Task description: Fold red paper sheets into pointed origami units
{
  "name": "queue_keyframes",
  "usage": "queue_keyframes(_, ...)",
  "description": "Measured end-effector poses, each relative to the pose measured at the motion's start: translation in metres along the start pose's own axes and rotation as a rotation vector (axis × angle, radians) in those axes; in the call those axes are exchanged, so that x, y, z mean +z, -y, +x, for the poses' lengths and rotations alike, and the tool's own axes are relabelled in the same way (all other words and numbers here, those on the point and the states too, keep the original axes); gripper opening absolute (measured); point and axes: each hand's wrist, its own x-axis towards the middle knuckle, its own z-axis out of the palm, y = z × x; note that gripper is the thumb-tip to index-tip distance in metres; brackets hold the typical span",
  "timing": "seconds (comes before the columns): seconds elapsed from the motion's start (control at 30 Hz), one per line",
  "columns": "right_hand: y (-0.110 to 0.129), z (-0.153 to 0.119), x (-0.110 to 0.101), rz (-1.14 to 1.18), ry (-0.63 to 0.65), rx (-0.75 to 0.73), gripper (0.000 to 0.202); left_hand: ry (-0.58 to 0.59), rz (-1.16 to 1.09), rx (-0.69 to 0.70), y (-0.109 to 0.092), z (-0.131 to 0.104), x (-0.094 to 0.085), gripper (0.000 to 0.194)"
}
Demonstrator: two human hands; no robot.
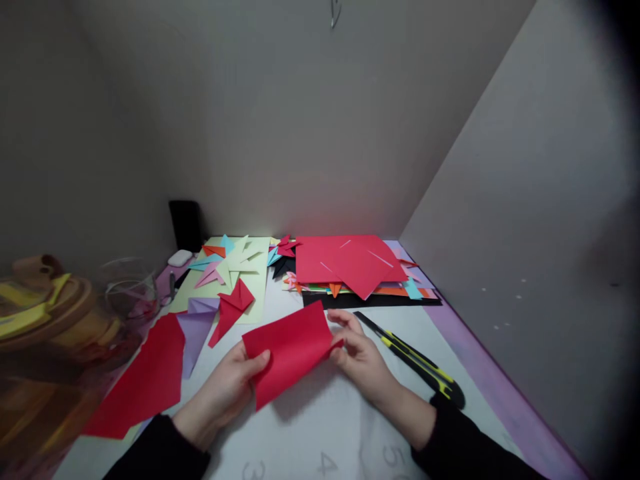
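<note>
A piece of red paper [290, 350] is held up between both hands over the white sheet [320, 440] on the table. My left hand [235, 377] grips its left edge, thumb on top and the other fingers hidden beneath. At the right edge, my right hand [357, 353] pinches a corner between thumb and fingers. A yellow-and-black utility knife [415, 360] lies just right of my right hand. Left of my left hand are a torn-edged red paper [153, 380], a folded lilac paper [200, 330] and a folded red paper piece [234, 307].
Several folded paper pieces lie on a pale green sheet [260, 300] at the back left. A stack of red paper [345, 260] rests at the back right. A black phone-like object [186, 225], white case [180, 258], clear cup [131, 290] and brown container [55, 313] stand left.
</note>
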Motion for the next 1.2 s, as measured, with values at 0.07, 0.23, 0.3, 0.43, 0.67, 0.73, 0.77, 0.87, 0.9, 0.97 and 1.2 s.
queue_keyframes(0.07, -0.002, 0.002, 0.001, 0.11, -0.048, 0.07, 0.03, 0.027, 0.073, -0.021, 0.002, -0.003, 0.003, 0.046)
queue_keyframes(0.23, -0.004, 0.003, 0.01, 0.442, -0.11, 0.295, 0.032, 0.081, 0.175, -0.102, 0.007, -0.009, 0.011, 0.046)
queue_keyframes(0.3, -0.005, 0.003, 0.013, 0.499, -0.189, 0.345, 0.035, 0.078, 0.135, -0.082, 0.009, -0.007, 0.011, 0.048)
queue_keyframes(0.43, -0.009, 0.005, 0.014, 0.45, -0.357, 0.325, 0.035, -0.068, -0.001, 0.149, 0.013, 0.002, 0.008, 0.063)
queue_keyframes(0.67, -0.008, -0.001, 0.016, 0.319, -0.355, 0.287, 0.033, -0.125, 0.37, 0.264, 0.021, -0.004, 0.017, 0.048)
queue_keyframes(0.73, -0.005, -0.005, 0.018, 0.302, -0.306, 0.268, 0.031, -0.202, 0.357, 0.238, 0.023, -0.005, 0.017, 0.039)
queue_keyframes(0.77, -0.003, -0.006, 0.019, 0.309, -0.279, 0.256, 0.029, -0.219, 0.343, 0.234, 0.024, -0.005, 0.017, 0.037)
queue_keyframes(0.87, 0.001, -0.007, 0.021, 0.382, -0.234, 0.251, 0.023, -0.236, 0.339, 0.244, 0.025, -0.004, 0.013, 0.035)
queue_keyframes(0.9, 0.001, -0.007, 0.022, 0.406, -0.242, 0.265, 0.023, -0.25, 0.352, 0.247, 0.025, -0.003, 0.012, 0.035)
queue_keyframes(0.97, 0.001, -0.006, 0.022, 0.424, -0.288, 0.304, 0.029, -0.281, 0.378, 0.251, 0.025, -0.004, 0.011, 0.034)
queue_keyframes(1.2, -0.001, -0.004, 0.023, 0.427, -0.363, 0.338, 0.04, -0.324, 0.463, 0.266, 0.025, -0.007, 0.014, 0.032)
